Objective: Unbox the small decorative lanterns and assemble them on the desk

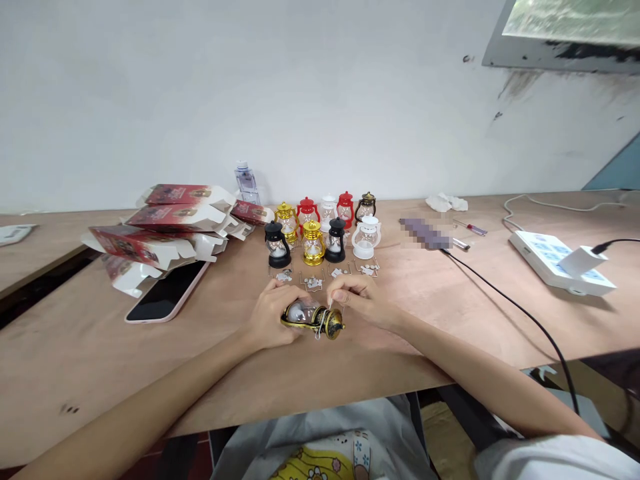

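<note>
My left hand [275,315] is wrapped round the base of a small black-and-gold lantern [332,324], which lies tilted on its side with its cap toward the right. A thin white string [319,333] loops about the lantern's neck. My right hand [361,300] is closed in a pinch beside the neck, with a short pale strand at its fingertips that looks like part of the string. Just beyond my hands lie thin wire handles and small metal bits [314,283]. Behind them stand several mini lanterns, among them a gold one [313,244] and a white one [367,239].
Flattened red-and-white boxes [165,220] are piled at the left, partly over a phone [167,293]. A clear bottle [246,181] stands by the wall. To the right are a screwdriver [473,228], a cabled pixelated object [425,233], crumpled tissue [447,202] and a power strip [555,261].
</note>
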A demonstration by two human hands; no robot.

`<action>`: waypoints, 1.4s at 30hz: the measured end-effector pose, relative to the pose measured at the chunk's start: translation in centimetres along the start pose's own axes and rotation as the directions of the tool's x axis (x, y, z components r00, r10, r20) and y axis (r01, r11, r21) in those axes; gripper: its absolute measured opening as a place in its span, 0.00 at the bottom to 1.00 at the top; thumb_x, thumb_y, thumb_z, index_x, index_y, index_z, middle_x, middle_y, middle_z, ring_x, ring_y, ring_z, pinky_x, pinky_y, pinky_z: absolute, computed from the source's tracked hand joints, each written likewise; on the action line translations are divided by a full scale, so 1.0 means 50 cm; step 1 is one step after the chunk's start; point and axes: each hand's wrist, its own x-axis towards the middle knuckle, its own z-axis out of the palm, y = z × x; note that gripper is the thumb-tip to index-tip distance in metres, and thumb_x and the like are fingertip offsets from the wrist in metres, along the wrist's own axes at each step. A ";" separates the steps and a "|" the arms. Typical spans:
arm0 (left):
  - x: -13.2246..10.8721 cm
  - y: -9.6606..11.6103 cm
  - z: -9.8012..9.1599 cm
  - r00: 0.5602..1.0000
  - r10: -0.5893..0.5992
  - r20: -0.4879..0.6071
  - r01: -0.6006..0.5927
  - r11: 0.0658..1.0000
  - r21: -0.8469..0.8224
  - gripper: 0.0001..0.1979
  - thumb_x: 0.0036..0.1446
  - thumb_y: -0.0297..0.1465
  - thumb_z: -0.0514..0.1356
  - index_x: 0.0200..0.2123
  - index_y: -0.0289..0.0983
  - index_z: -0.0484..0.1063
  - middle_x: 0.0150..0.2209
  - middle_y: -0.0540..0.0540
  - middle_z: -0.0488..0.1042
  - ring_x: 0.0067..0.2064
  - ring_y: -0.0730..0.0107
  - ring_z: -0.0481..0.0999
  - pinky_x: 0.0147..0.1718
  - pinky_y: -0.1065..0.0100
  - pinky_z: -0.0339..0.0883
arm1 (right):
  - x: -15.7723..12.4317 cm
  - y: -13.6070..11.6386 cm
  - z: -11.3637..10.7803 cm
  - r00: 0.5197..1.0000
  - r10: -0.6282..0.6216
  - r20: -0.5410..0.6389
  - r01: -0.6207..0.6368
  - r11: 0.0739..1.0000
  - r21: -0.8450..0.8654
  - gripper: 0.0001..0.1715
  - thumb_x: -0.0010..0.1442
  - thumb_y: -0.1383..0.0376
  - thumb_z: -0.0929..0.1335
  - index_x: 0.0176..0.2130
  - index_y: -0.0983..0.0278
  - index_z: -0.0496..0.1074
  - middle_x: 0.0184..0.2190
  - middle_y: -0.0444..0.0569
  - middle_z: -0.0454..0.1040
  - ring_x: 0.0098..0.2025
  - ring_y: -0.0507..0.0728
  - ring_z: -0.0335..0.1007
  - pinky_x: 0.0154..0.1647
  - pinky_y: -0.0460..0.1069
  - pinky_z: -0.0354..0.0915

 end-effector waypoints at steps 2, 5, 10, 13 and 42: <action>0.001 0.002 0.000 1.000 -0.001 0.005 0.001 1.000 -0.008 0.11 0.41 0.29 0.59 0.33 0.39 0.68 0.30 0.53 0.76 0.31 0.70 0.73 0.38 0.64 0.56 | -0.001 -0.006 -0.004 1.000 -0.020 0.012 0.021 0.999 -0.025 0.17 0.62 0.57 0.64 0.28 0.65 0.69 0.25 0.43 0.69 0.28 0.48 0.63 0.31 0.44 0.59; 0.002 0.003 0.001 0.999 -0.009 0.032 0.010 0.999 -0.040 0.11 0.41 0.29 0.59 0.33 0.39 0.68 0.30 0.53 0.76 0.30 0.70 0.72 0.37 0.65 0.57 | -0.003 -0.014 -0.009 0.998 -0.044 0.051 0.047 0.997 -0.063 0.16 0.63 0.58 0.63 0.29 0.65 0.70 0.25 0.44 0.70 0.28 0.48 0.64 0.31 0.44 0.60; 0.000 -0.007 0.003 0.995 -0.089 0.049 0.093 0.990 -0.104 0.09 0.42 0.32 0.60 0.31 0.39 0.70 0.29 0.52 0.76 0.30 0.70 0.70 0.36 0.66 0.60 | -0.002 -0.027 -0.012 0.974 -0.001 0.225 0.008 0.999 -0.033 0.17 0.62 0.58 0.63 0.29 0.66 0.71 0.26 0.46 0.72 0.29 0.49 0.66 0.31 0.44 0.61; 0.001 -0.013 0.002 0.978 -0.208 -0.025 0.200 0.961 -0.191 0.12 0.43 0.34 0.62 0.34 0.38 0.71 0.32 0.49 0.76 0.33 0.67 0.72 0.36 0.65 0.63 | 0.003 -0.026 -0.034 0.999 -0.037 0.029 0.039 0.996 -0.082 0.18 0.61 0.54 0.64 0.28 0.65 0.69 0.25 0.44 0.69 0.26 0.48 0.63 0.27 0.44 0.58; 0.021 -0.019 -0.014 0.905 -0.426 0.005 0.342 0.718 -0.606 0.26 0.46 0.37 0.63 0.49 0.37 0.63 0.47 0.44 0.71 0.48 0.61 0.71 0.45 0.63 0.65 | 0.004 0.029 -0.225 0.813 0.270 -0.516 -0.531 -0.023 -0.847 0.14 0.59 0.62 0.61 0.32 0.64 0.74 0.33 0.54 0.76 0.34 0.59 0.71 0.31 0.48 0.57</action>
